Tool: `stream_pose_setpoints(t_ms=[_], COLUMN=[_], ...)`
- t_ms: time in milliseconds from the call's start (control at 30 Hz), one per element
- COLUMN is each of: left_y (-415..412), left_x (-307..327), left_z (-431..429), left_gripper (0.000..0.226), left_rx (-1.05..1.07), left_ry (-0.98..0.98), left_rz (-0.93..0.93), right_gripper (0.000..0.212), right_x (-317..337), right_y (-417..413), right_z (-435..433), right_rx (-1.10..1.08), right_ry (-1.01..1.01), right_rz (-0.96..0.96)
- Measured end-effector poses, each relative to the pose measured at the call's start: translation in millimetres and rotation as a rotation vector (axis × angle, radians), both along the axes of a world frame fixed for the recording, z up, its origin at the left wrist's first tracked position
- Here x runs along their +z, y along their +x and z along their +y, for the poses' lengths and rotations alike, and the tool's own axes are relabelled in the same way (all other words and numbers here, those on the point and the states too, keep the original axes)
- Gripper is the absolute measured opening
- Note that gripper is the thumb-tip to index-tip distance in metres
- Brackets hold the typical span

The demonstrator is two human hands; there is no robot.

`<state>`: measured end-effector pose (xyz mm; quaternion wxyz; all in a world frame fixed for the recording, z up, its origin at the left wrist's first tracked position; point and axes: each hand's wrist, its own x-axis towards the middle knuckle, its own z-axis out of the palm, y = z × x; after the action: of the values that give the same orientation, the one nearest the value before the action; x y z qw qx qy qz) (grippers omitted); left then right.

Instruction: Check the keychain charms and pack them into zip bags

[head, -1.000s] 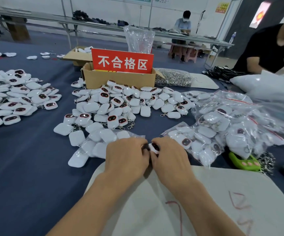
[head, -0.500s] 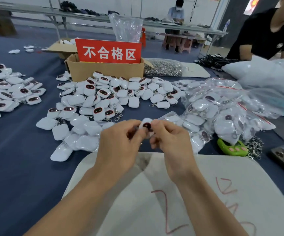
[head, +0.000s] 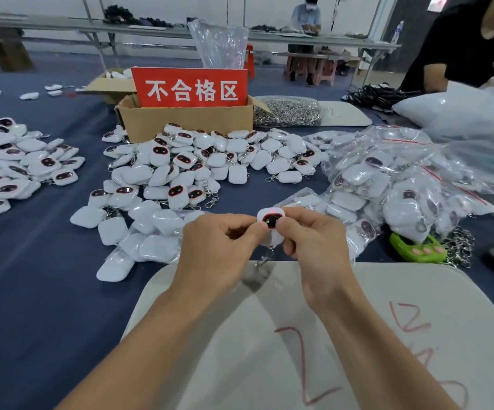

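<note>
Only one small white square keychain charm with a dark red-rimmed face (head: 270, 221) is up off the blue-cloth bench (head: 47, 291). The loose ones sit in two piles, left heap (head: 18, 167) and middle heap (head: 198, 167), way too many to count, plus one pile of stuffed clear zip bags (head: 388, 184). Left hand (head: 219, 250) and right hand (head: 314, 247) both curl inward, each grip pinching one side of the charm, its metal clasp (head: 265, 258) dangling.

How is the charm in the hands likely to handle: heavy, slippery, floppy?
Probably light: the charm is held up by just the fingertips of the left hand and right hand. Its white shell looks glossy, so it may slip in a loose grip. The clasp hangs free below, so it would likely swing when moved.
</note>
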<state>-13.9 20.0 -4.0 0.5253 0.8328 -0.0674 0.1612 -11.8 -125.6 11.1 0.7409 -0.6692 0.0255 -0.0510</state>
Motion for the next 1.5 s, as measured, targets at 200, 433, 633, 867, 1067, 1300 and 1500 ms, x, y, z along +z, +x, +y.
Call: stream_pose_setpoints(t_ms=[200, 433, 633, 867, 1067, 1300, 1500], left_y=[0.0, 3.1, 5.6, 7.9, 3.3, -3.9, -6.0], left_x=[2.6, 3.3, 4.2, 3.9, 5.2, 4.1, -1.5], left_z=[-2.4, 2.3, 6.6, 3.5, -1.9, -5.8, -6.6], left_gripper=[0.027, 0.022, 0.016, 0.021, 0.018, 0.029, 0.028], left_rx=[-0.068, -0.067, -0.049, -0.035, -0.076, 0.141, 0.161], left_ry=[-0.159, -0.180, -0.195, -0.288, -0.260, 0.087, 0.140], left_rz=[-0.005, 0.015, 0.031, 0.051, 0.049, -0.196, -0.301], right_gripper=[0.032, 0.030, 0.031, 0.019, 0.023, 0.023, 0.034], right_x=[2.0, 2.5, 3.2, 0.3, -3.3, -8.0, -9.4], right_y=[-2.8, -3.4, -2.9, -2.5, -2.0, -1.3, 0.5], right_z=[3.9, 5.0, 6.0, 3.8, -0.3, -3.4, -3.3], right_rx=[0.026, 0.078, 0.103, 0.137, 0.091, -0.110, -0.304], right_ry=[-0.085, -0.077, -0.072, -0.072, -0.138, -0.566, -0.537], right_rz=[-0.032, -0.057, -0.059, -0.075, -0.031, -0.280, -0.489])
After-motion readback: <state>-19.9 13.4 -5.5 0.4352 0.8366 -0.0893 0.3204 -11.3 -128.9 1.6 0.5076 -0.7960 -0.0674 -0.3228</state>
